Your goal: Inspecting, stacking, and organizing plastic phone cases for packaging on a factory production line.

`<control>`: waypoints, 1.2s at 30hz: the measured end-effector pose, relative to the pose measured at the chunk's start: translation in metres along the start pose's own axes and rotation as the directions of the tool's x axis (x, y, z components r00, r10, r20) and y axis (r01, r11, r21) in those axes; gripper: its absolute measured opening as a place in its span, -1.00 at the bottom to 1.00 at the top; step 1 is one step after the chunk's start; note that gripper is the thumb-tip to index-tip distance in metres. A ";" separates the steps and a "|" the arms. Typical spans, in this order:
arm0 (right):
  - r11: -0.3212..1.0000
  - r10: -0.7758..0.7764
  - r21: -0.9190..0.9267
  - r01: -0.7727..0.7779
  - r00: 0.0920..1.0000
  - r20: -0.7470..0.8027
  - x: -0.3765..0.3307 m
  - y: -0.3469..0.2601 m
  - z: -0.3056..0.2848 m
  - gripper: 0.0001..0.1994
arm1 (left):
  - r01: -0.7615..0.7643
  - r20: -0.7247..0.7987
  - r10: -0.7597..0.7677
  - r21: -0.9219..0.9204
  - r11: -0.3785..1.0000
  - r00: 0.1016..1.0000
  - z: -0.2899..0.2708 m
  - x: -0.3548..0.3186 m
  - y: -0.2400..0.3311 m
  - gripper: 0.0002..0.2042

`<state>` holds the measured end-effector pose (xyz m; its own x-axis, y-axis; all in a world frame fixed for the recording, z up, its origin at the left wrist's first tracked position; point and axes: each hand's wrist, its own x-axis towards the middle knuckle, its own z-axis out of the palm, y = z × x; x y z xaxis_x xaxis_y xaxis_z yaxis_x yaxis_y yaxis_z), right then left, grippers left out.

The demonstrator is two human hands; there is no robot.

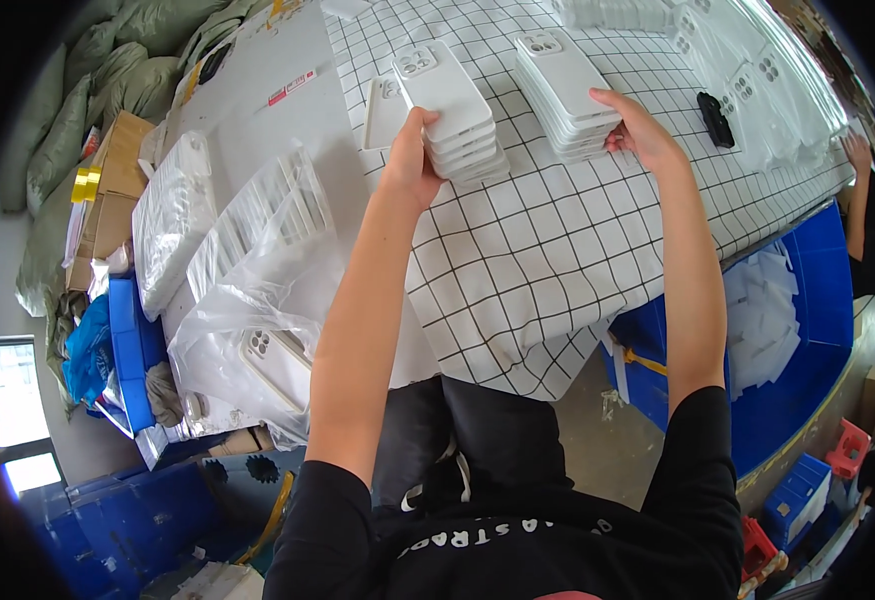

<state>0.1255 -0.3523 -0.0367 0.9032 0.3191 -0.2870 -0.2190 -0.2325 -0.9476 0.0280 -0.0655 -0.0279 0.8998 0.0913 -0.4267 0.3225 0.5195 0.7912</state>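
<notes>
Resting on the black-gridded white tablecloth (517, 250), two stacks of white plastic phone cases are squared from their near ends: the left hand (409, 165) grips the left stack (449, 110), while the right hand (642, 135) curls against the right stack (565, 92).

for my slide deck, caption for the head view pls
Left hand and right hand each grip a stack of white phone cases on a checked tablecloth.

co-worker's hand (860, 152) cut off at rim, plastic-bagged cases (267, 205) blurred
</notes>
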 end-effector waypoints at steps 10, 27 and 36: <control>0.998 -0.054 0.014 0.054 0.998 -0.030 -0.011 -0.012 0.018 -0.45 | -0.047 0.007 0.049 0.410 0.911 0.999 0.033 0.047 -0.010 -0.41; 0.995 -0.020 0.096 0.027 0.998 -0.066 -0.022 -0.016 0.009 -0.42 | -0.366 0.217 0.300 0.415 0.833 0.929 0.044 0.047 -0.030 -0.05; 0.997 -0.072 0.029 0.073 0.996 -0.052 -0.029 -0.010 0.007 -0.33 | -0.352 0.281 0.264 0.337 0.873 0.923 0.051 0.029 -0.030 -0.06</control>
<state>0.0983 -0.3525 -0.0201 0.9347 0.2863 -0.2104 -0.1627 -0.1816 -0.9698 0.0600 -0.1219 -0.0414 0.9979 -0.0178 -0.0620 0.0638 0.1352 0.9888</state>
